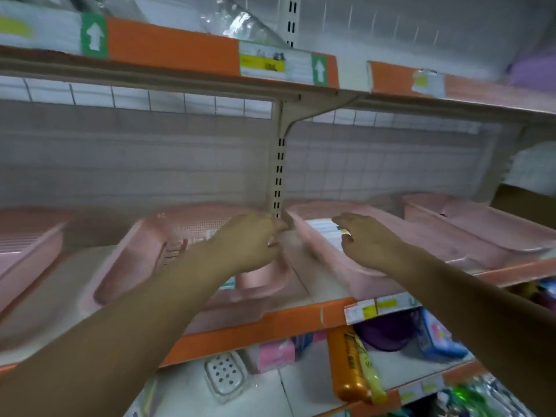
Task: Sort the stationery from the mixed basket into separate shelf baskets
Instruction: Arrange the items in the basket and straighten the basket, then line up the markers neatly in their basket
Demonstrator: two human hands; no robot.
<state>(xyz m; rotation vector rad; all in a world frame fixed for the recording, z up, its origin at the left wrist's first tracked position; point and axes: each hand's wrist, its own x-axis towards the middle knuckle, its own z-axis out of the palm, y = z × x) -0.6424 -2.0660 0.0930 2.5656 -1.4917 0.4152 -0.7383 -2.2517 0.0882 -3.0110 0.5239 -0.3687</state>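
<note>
Several pink plastic baskets stand in a row on the middle shelf. My left hand (252, 242) hovers over the right end of the middle basket (135, 251), fingers and thumb drawn close together near the gap between baskets; blur hides whether it holds anything. That basket contains some reddish items (174, 248). My right hand (367, 239) reaches into the neighbouring basket (355, 281), fingers spread and relaxed over a row of white packets (322, 228). Its fingertips are at or just above the packets.
Another pink basket (27, 248) sits at the far left and one more (481, 224) at the far right. An upper shelf (180, 46) with orange edging overhangs. The lower shelf holds an orange bottle (349, 365), a soap dish (224, 374) and boxes.
</note>
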